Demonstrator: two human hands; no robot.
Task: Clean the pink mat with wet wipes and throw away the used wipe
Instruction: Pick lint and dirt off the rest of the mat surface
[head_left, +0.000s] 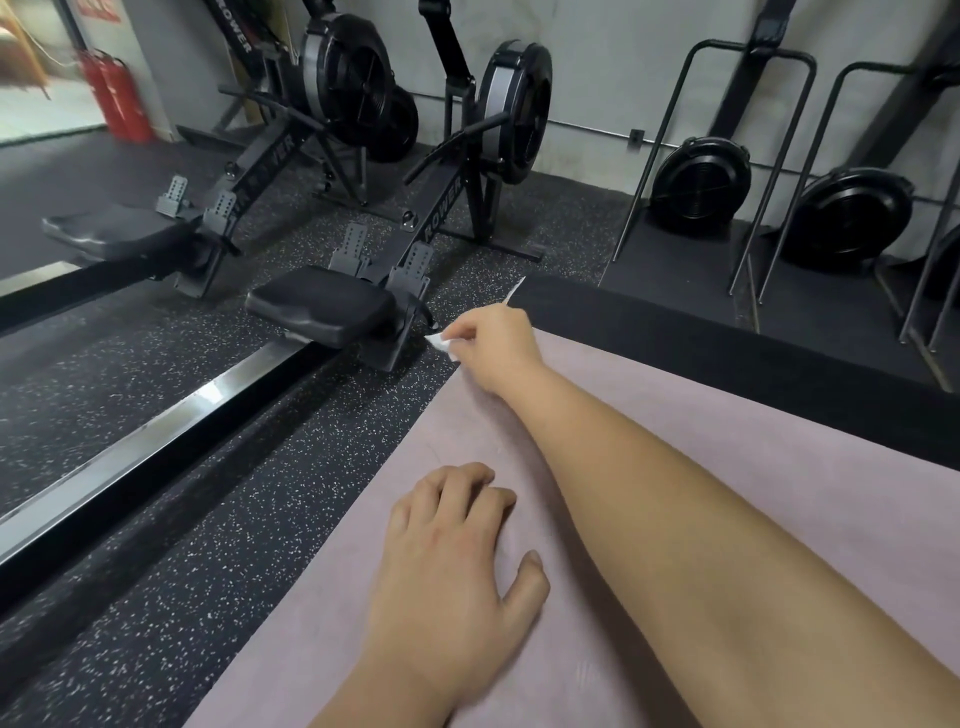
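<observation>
Speckled black floor (208, 519) lies under the pink mat (779, 447), with rowing machines (322, 306) on the far left. At the mat's far left corner, the right hand (493, 343) has its fingers (467, 332) curled tight on a white wet wipe (441, 345). The wipe sticks out on their left side. Nearer, the left hand (457, 545) rests on the mat, fingers loose and holding nothing.

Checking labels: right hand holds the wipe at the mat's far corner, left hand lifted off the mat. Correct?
No. The left hand rests on the mat, not lifted off it; the head view shows this. The right hand does hold the wipe at the mat's far corner.
</observation>
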